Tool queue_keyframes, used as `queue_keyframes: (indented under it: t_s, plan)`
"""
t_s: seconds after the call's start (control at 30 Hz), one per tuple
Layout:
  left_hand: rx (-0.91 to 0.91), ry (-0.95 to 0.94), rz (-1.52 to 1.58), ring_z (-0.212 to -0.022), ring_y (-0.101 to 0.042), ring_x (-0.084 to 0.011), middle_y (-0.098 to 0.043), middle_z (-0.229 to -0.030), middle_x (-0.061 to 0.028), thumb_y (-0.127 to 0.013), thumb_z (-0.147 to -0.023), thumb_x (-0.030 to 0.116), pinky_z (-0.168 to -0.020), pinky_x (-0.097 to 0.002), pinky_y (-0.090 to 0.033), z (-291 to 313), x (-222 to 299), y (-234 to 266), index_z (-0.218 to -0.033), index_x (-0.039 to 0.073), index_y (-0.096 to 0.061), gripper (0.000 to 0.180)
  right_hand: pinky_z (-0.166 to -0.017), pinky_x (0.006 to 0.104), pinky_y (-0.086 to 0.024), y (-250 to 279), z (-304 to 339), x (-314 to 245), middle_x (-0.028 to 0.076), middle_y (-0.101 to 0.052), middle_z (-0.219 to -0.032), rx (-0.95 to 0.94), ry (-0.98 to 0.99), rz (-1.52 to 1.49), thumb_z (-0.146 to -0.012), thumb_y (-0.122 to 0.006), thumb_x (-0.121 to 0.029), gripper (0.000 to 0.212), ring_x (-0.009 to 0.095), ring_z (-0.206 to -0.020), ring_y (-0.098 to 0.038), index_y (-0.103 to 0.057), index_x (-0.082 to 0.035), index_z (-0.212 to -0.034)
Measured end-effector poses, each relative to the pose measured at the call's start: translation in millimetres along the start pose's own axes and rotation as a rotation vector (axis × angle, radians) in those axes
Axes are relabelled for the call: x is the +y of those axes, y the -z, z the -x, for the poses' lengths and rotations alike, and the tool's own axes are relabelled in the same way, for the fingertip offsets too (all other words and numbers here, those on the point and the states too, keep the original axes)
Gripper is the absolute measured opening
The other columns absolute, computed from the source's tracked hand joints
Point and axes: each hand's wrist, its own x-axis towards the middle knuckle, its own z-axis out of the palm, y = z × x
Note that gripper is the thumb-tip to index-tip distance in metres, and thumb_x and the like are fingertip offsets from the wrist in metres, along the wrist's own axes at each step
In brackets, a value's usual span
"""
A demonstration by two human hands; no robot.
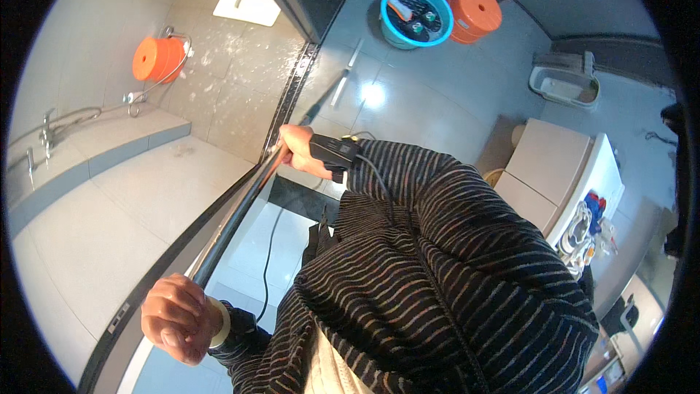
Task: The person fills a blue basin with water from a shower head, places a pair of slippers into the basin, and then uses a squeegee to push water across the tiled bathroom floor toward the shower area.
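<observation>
A long-handled floor squeegee (233,220) slants across the view from lower left to upper middle, held in both my hands. My left hand (175,319) is closed in a fist round the upper end of its pole. Farther down, my right hand (297,151) wraps round the pole, with a dark strapped device on that wrist. The squeegee's narrow, pale head (347,73) rests on the grey tiled floor (437,95), beside a dark threshold strip (292,95).
Left of the threshold lies a wet tiled area with an orange bucket (158,59), a hose and a tap (46,131). Ahead stand a blue basin (415,16) holding brushes and another orange bucket (475,14). A white cabinet (547,175) and a grey plastic tub (565,86) are right.
</observation>
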Motion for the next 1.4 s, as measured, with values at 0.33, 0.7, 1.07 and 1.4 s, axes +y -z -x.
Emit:
queue_keyframes:
  t_s: [0.33,0.7,1.07,1.4]
  plan:
    - [-0.274,0.529,0.255,-0.059,-0.051,-0.0215,-0.047,-0.058,-0.0042,-0.063,-0.08,0.015,-0.064,-0.0402,-0.043,-15,-123,-112,-0.065,0.009,-0.044,0.025,-0.058,0.039,-0.047,265,-14,-60,0.012,-0.053,-0.07,0.251,0.899,1.097,-0.079,-0.057,-0.01,0.01,0.025,-0.064,-0.056,-0.051,-0.002,-0.081]
    - [-0.667,0.575,0.318,-0.108,-0.056,-0.0289,-0.061,-0.092,-0.0111,-0.059,-0.086,0.005,-0.094,-0.042,-0.042,-22,-260,-236,-0.075,0.002,-0.052,0.014,-0.048,0.0302,-0.043,363,-35,-237,0.004,-0.041,-0.064,0.492,0.36,-0.719,-0.089,-0.05,-0.016,0.017,0.017,-0.05,-0.044,-0.038,-0.008,-0.08]
    - [-0.742,0.537,0.22,-0.084,-0.056,-0.0274,-0.054,-0.072,-0.0114,-0.057,-0.086,0.005,-0.078,-0.0379,-0.044,-22,-228,-183,-0.06,-0.002,-0.047,0.029,-0.044,0.037,-0.039,283,-49,-172,0.012,-0.051,-0.059,0.573,0.353,-0.38,-0.085,-0.049,-0.012,0.017,0.024,-0.049,-0.051,-0.05,0.001,-0.075]
    - [-0.883,0.345,0.143,-0.076,-0.06,-0.0328,-0.055,-0.071,-0.0124,-0.061,-0.08,0.005,-0.073,-0.041,-0.048,-26,-169,-140,-0.062,-0.001,-0.051,0.021,-0.04,0.0336,-0.039,205,9,-145,0.011,-0.047,-0.059,0.518,0.382,-0.508,-0.089,-0.052,-0.01,0.018,0.023,-0.043,-0.047,-0.048,0.002,-0.076]
